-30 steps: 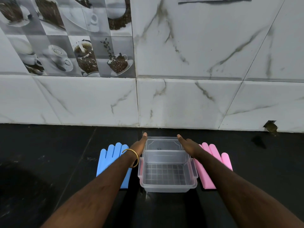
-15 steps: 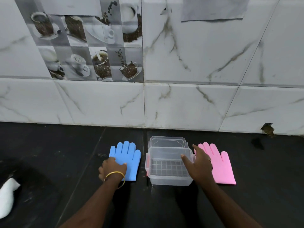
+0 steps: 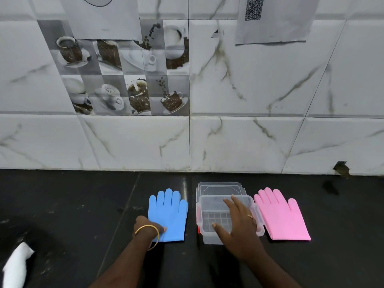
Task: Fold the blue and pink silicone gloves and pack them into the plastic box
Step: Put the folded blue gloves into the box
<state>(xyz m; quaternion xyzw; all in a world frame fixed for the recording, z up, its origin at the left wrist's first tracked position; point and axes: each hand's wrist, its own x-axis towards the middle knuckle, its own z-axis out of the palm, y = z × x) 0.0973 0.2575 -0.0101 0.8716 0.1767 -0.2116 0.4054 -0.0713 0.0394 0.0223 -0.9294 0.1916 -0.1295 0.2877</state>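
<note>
A blue silicone glove (image 3: 169,210) lies flat on the black counter, fingers toward the wall. My left hand (image 3: 148,227), with a gold bangle at the wrist, pinches its lower left cuff corner, thumb on top. Right of it stands the clear plastic box (image 3: 204,206), open, with a grid pattern on its floor. Its clear lid (image 3: 220,187) lies just behind it. My right hand (image 3: 239,224) is spread over the box's right half, holding nothing. A pink silicone glove (image 3: 280,216) lies flat to the right of the box, close beside it.
The black counter (image 3: 62,204) ends at a white marble-tiled wall (image 3: 249,142) just behind the lid. A white cloth (image 3: 16,265) lies at the lower left edge. A paper with a QR code (image 3: 270,19) is stuck on the wall.
My left hand has drawn back from the lid to the blue glove's cuff corner. My right hand has moved from the box's right rim to above its opening. The view has tilted upward.
</note>
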